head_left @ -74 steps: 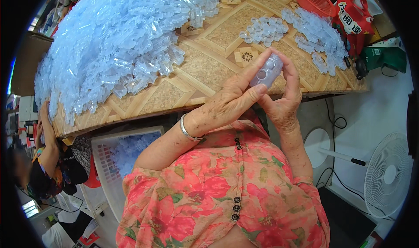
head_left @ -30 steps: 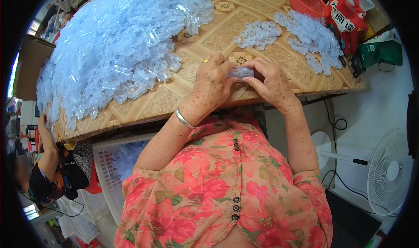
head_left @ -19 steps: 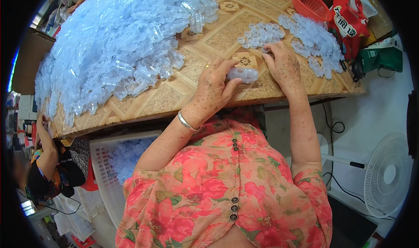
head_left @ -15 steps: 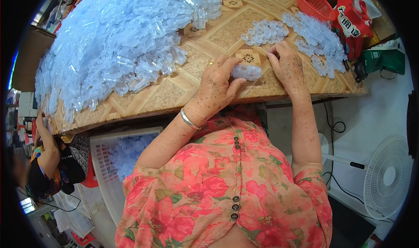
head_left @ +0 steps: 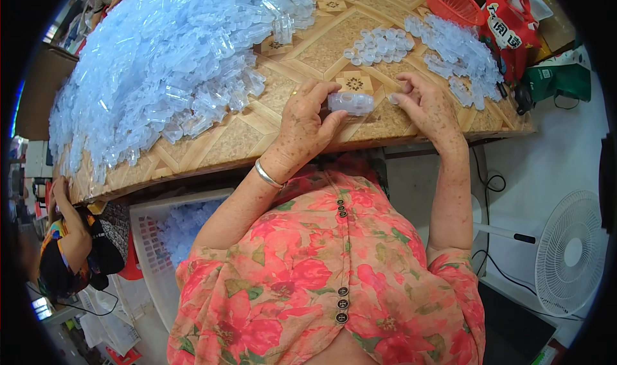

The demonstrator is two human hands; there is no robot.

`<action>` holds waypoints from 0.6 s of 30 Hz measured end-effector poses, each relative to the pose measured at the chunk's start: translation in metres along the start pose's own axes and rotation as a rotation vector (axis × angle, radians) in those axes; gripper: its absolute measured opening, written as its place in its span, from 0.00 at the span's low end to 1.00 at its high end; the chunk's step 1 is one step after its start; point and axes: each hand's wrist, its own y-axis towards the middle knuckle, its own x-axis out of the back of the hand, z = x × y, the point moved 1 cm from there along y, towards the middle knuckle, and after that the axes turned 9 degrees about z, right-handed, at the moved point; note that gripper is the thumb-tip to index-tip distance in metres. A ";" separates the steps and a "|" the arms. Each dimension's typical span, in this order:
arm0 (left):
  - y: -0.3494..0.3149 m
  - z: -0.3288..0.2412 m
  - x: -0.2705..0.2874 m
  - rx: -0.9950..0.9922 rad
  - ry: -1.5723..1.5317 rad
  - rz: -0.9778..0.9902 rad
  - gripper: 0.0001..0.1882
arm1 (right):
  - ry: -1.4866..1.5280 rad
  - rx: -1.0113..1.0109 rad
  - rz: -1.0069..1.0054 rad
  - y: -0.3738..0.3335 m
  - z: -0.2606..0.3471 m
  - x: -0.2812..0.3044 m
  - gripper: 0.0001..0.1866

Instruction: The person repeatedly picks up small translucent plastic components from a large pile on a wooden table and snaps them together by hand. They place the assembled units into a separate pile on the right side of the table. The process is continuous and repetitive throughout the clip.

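Note:
My left hand (head_left: 303,119) grips one end of a clear plastic tube-like piece (head_left: 357,104) between thumb and fingers, just above the table's near edge. The piece lies sideways, its free end facing right. A short gap away, my right hand (head_left: 432,111) pinches a small clear round piece (head_left: 393,99) between thumb and fingertips; most of it is hidden. Beyond the hands sits a cluster of small clear round pieces (head_left: 379,46), like short caps or rings.
A huge heap of clear plastic pieces (head_left: 173,56) covers the table's left side. Flatter clear parts (head_left: 459,50) lie at right, near a red basket (head_left: 453,4) and red bag (head_left: 512,31). Below are a white crate (head_left: 151,236) and a fan (head_left: 572,252). Another person's arm (head_left: 74,227) shows far left.
My right hand has drawn back from beside the cluster of round pieces, with a small round piece now showing at its fingertips. My left hand keeps hold of the tube-like piece.

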 end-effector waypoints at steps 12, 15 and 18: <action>-0.002 0.003 -0.002 -0.011 -0.007 -0.017 0.17 | 0.283 0.346 -0.072 -0.007 0.057 -0.027 0.11; 0.000 0.001 -0.001 -0.003 -0.017 -0.010 0.17 | 0.169 0.469 -0.120 -0.002 0.063 -0.033 0.11; 0.000 0.001 0.000 0.013 -0.010 0.002 0.18 | 0.144 0.473 -0.124 0.004 0.064 -0.036 0.10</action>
